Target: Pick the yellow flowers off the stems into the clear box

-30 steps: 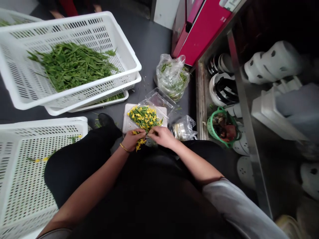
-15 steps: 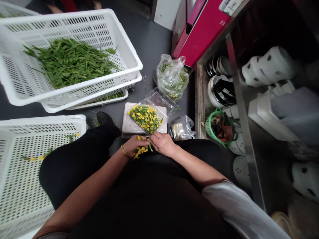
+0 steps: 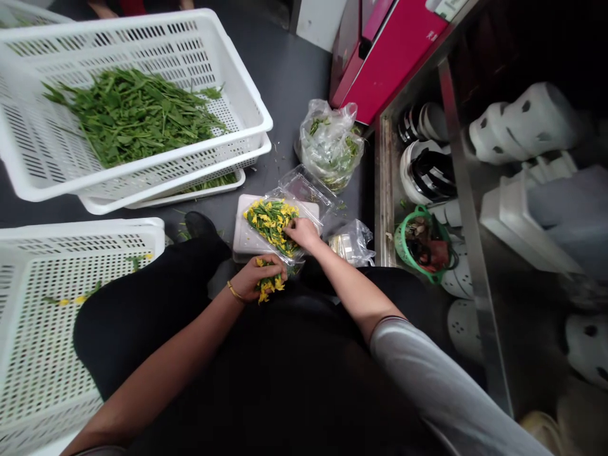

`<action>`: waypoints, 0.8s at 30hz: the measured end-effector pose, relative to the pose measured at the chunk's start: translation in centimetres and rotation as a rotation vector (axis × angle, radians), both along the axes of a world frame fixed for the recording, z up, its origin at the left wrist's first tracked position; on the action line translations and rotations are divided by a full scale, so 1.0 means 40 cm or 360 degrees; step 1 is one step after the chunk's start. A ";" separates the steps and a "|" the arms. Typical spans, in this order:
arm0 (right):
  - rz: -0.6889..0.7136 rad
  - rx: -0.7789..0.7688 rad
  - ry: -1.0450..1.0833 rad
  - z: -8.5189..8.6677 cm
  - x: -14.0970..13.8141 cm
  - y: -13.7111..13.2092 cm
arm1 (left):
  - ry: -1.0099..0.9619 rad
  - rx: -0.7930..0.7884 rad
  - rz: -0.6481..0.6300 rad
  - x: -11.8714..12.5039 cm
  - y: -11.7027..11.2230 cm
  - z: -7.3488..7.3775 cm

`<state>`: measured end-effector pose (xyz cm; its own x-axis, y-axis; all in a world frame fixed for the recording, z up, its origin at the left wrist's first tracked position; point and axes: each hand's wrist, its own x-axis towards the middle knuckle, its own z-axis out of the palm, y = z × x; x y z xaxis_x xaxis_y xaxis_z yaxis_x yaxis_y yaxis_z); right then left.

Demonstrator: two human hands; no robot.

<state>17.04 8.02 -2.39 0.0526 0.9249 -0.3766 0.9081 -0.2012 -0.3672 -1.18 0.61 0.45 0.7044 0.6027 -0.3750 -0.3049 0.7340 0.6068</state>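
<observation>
My left hand (image 3: 254,278) is closed round a small bunch of yellow flowers with green stems (image 3: 268,286), held over my lap. My right hand (image 3: 301,231) reaches forward into a clear plastic container (image 3: 304,190) heaped with more yellow flowers (image 3: 270,218); its fingers are pinched together at the pile's right edge. The container rests on a white foam tray (image 3: 244,237) on the grey floor.
A white crate of green leaves (image 3: 128,114) sits stacked at upper left; another white crate (image 3: 47,304) with a few scraps lies at left. A plastic bag of greens (image 3: 331,142), a smaller bag (image 3: 352,242), a green basket (image 3: 422,237) and a steel shelf stand to the right.
My right hand left the bunch in my left hand and moved forward into the container's flower pile. My left hand stayed over my lap with its bunch.
</observation>
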 end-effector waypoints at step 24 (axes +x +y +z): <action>0.0384 0.0094 -0.0239 0.055 0.044 -0.072 | 0.0545 -0.0224 0.0407 0.028 0.010 -0.015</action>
<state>18.80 5.13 -0.21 -0.1204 0.9375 -0.3265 0.9722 0.0448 -0.2298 -0.06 1.02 -0.16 0.3601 0.6677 -0.6516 -0.2863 0.7438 0.6040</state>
